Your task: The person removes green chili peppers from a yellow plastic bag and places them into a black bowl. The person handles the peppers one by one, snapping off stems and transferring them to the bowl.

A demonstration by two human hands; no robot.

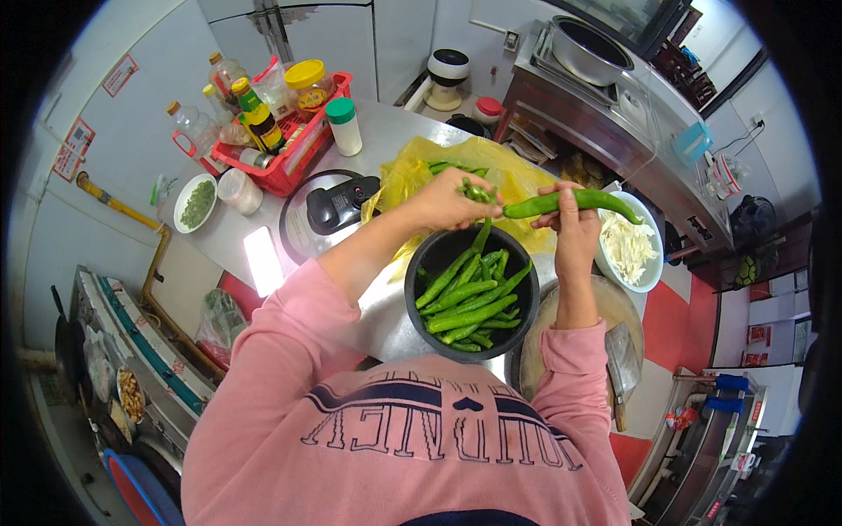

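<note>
A long green chili pepper [556, 203] lies across the fingers of my right hand [573, 230], its thick end turned toward my left hand [454, 202]. In my left hand is a small bunch of green pepper stems [477, 192], with the fingertips close to the held pepper's end. Below both hands stands a dark round pot [413, 289] with many green chili peppers [468, 306] in it. Behind my left hand a yellow plastic bag [408, 172] lies spread on the metal table, with more green peppers [454, 167] partly showing in it.
To the right are a pale bowl of shredded cabbage [628, 246] and a round cutting board [559, 315] bearing a cleaver [621, 361]. A red basket of bottles [296, 161], a glass lid [306, 197], a lit phone [263, 262] and a bowl of chopped greens [196, 204] stand left.
</note>
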